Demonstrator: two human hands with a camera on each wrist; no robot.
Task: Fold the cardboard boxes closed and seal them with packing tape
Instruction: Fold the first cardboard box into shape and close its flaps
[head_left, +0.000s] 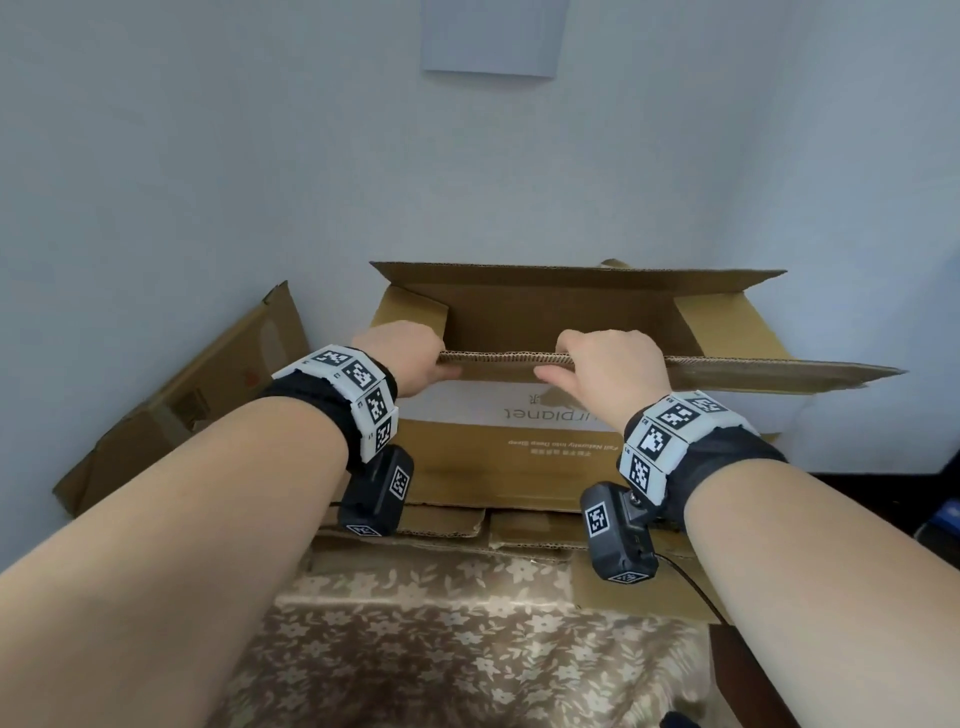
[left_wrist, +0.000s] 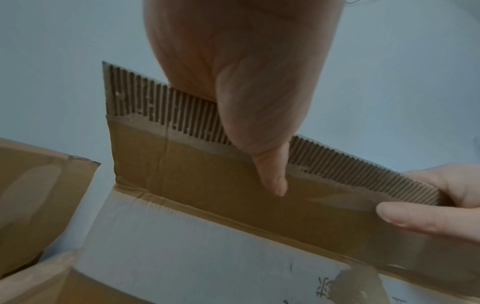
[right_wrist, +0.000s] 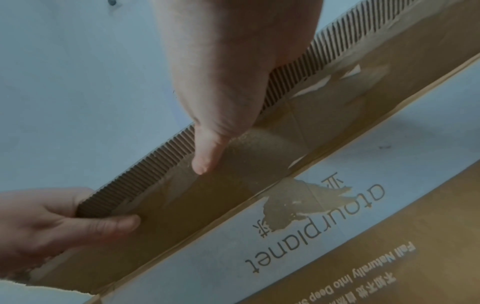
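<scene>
A brown cardboard box (head_left: 519, 457) with a white printed band stands open against the wall. Its near long flap (head_left: 727, 369) sticks up toward me, its far flap (head_left: 571, 275) stands open, and the side flaps lean inward. My left hand (head_left: 410, 358) pinches the near flap's corrugated edge at its left end, thumb on the outer face, fingers over the top. My right hand (head_left: 602, 369) pinches the same edge near the middle. In the left wrist view the left thumb (left_wrist: 272, 176) presses the flap (left_wrist: 207, 164). In the right wrist view the right thumb (right_wrist: 207, 156) lies on the taped flap (right_wrist: 259, 154).
Another flattened or tilted cardboard box (head_left: 197, 395) leans at the left against the wall. Flat cardboard sheets (head_left: 519, 525) lie under the open box, on a floral-patterned cloth (head_left: 441, 649). A pale wall (head_left: 208, 182) rises directly behind. No tape roll is in view.
</scene>
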